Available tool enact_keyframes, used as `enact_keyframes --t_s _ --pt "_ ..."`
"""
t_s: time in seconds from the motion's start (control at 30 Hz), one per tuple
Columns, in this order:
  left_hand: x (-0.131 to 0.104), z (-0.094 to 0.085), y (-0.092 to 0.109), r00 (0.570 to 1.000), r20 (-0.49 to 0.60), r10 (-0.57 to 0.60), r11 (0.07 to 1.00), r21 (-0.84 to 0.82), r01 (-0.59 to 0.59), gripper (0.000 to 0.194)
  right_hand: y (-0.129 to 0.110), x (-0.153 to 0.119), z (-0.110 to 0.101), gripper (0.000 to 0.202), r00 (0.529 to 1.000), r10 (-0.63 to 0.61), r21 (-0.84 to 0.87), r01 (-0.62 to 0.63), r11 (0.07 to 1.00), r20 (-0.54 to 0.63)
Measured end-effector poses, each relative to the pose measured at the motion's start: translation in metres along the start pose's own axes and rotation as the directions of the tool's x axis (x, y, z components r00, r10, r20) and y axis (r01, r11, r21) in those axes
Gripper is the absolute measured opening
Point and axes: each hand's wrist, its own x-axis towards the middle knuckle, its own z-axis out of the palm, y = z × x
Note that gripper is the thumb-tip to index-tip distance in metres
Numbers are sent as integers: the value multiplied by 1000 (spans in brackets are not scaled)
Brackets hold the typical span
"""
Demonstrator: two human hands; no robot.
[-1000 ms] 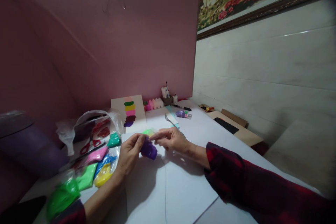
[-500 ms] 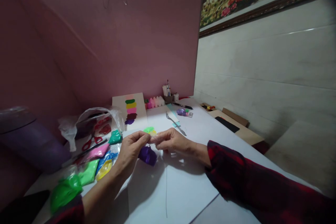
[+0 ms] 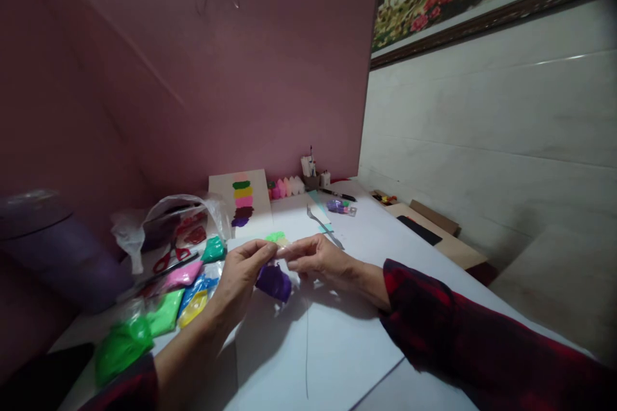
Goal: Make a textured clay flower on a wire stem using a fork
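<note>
Both hands meet over the white paper, fingertips pinched close together. Below them hangs a clear bag of purple clay, its top edge between the fingers. My left hand grips the bag's upper left with thumb and forefinger. My right hand pinches the top from the other side, its other fingers curled. Just beyond the fingers lies a bright green and pale yellow piece, partly hidden by the hands. A thin dark line runs down the paper under the bag.
Bags of clay, including green, pink and yellow, lie at left near red-handled scissors and a plastic bag. A fork lies beyond my right hand. A color-swatch board leans behind.
The bag of purple clay has swung slightly and shows more of its flat side. Both hands keep their pinch in nearly the same place. The whole view has shifted a little.
</note>
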Motion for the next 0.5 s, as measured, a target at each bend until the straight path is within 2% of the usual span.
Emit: enact_keyframes --t_s 0.1,0.27,0.5 --pt "-3 3 2 1000 -14 -13 1000 -16 13 31 -4 -3 5 35 996 72 38 -74 997 59" --pt "-5 6 2 999 -14 -40 998 -49 40 31 -11 -6 9 36 989 93 -11 -92 996 119" --pt "-2 3 2 998 17 -56 997 -52 57 33 -4 -4 5 28 997 63 -64 -60 996 50"
